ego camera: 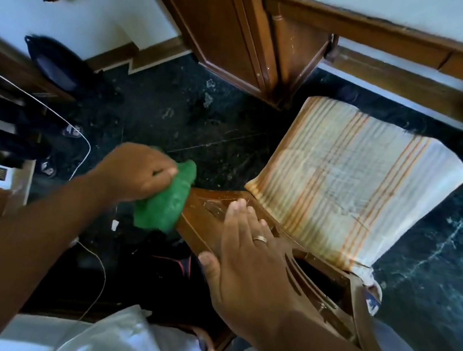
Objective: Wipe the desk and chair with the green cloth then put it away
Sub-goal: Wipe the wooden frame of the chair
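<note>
A wooden chair (197, 226) with a striped white-and-orange seat cushion (349, 178) stands below me on the dark floor. Its carved brown backrest top runs across the lower middle of the view. My left hand (134, 172) grips a bunched green cloth (165, 202), which is pressed against the left end of the backrest. My right hand (246, 261) lies flat on the backrest, fingers spread, with a ring on one finger. The desk (388, 28), wood-edged with a pale top, stretches along the upper right.
A wooden cabinet or desk leg (241, 39) stands beyond the chair. The floor (173, 115) is dark green marble. A dark bag (57, 66) lies at the left by the wall, with thin white cables (83, 139) nearby. White cloth (117, 339) sits at the bottom.
</note>
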Available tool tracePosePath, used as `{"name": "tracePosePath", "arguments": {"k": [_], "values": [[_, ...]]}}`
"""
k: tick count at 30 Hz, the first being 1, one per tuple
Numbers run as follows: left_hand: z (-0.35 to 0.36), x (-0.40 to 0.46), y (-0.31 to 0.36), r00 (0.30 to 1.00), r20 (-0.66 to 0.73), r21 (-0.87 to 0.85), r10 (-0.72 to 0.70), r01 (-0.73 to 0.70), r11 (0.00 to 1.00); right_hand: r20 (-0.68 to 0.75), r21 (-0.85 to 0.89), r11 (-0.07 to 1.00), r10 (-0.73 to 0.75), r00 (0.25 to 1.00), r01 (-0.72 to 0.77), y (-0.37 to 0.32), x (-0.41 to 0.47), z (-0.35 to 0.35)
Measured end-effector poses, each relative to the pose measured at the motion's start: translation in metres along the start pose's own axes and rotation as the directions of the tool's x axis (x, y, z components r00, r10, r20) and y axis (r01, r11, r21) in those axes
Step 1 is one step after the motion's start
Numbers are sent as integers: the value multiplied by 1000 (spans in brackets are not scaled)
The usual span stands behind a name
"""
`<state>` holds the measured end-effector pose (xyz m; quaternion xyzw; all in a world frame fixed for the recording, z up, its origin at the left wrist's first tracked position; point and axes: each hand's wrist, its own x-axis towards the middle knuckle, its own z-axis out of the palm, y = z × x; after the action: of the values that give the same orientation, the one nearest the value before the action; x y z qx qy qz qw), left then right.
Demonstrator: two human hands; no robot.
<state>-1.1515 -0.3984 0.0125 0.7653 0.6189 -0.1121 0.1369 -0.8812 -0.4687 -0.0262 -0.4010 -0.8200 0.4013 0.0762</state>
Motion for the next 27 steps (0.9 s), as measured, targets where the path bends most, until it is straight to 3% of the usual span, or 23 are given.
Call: {"name": "tracePosePath", "arguments": {"k": [3,6,9,12,14,15,16,18,20,21,24,27], "values": [[0,3,-8,999,-23,18,41,-41,999,25,-20,1000,4,1000,-3,2,3,-1],[8,-3,13,977,36,20,211,-212,977,53,16,998,61,997,-62,8,5,3],[19,-8,33,941,27,-64,338,-336,940,108,335,937,64,992,-96,11,14,7],[27,-7,29,970,-114,-177,213,-231,957,120,704,695,83,989,-143,9,36,5],[30,-9,21,978,-174,-382,116,-176,907,213,785,568,127,969,-247,4,59,3],[31,-8,18,978,-203,-519,58,-157,840,259,782,554,127,957,-286,0,70,3],[32,-6,13,966,-259,-639,-28,-150,754,288,746,591,129,949,-307,-4,83,3],[30,5,3,877,-396,-766,-271,-153,624,334,668,665,133,933,-334,-10,108,6],[25,20,-3,783,-428,-818,-452,-122,562,408,569,744,115,906,-351,-16,131,11],[25,26,-3,771,-411,-835,-486,-104,541,437,539,766,101,894,-350,-17,141,15],[33,30,0,800,-369,-829,-473,-54,556,431,641,672,85,898,-371,3,154,27],[33,33,1,864,-384,-708,-325,-49,704,400,484,810,133,907,-332,54,154,45]]}}
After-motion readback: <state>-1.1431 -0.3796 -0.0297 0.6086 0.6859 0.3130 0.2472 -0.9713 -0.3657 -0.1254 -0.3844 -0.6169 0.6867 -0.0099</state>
